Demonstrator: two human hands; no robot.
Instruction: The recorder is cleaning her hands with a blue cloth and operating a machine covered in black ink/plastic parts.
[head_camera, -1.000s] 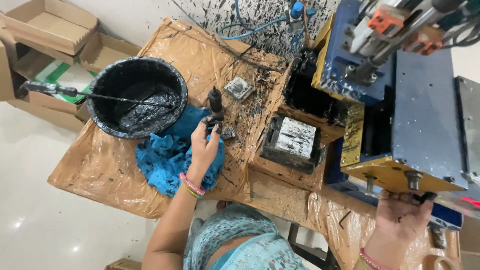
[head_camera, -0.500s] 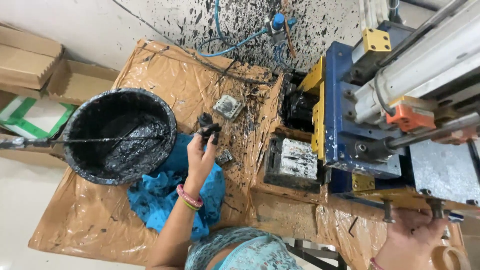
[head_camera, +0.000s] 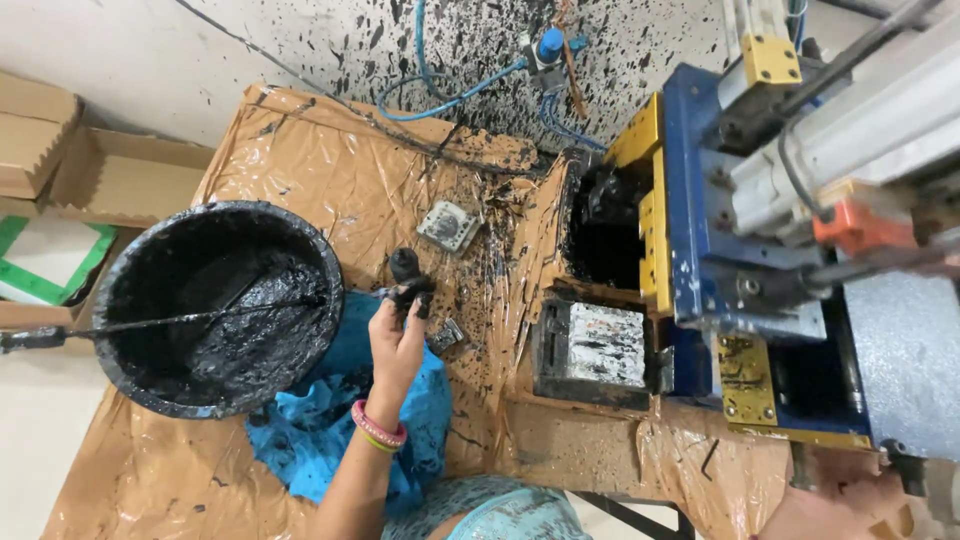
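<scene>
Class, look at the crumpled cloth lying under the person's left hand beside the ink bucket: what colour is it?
The crumpled cloth is bright blue, smeared with black ink; the head view shows it.

Black-smeared bucket (head_camera: 215, 305), blue cloth (head_camera: 330, 420)

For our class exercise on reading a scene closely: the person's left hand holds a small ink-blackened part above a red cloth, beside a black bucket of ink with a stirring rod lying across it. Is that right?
Not quite: the cloth is blue, not red, as the head view shows. The rest holds: the left hand holds a small ink-blackened part above it, beside the black bucket of ink with a stirring rod lying across it.
</scene>
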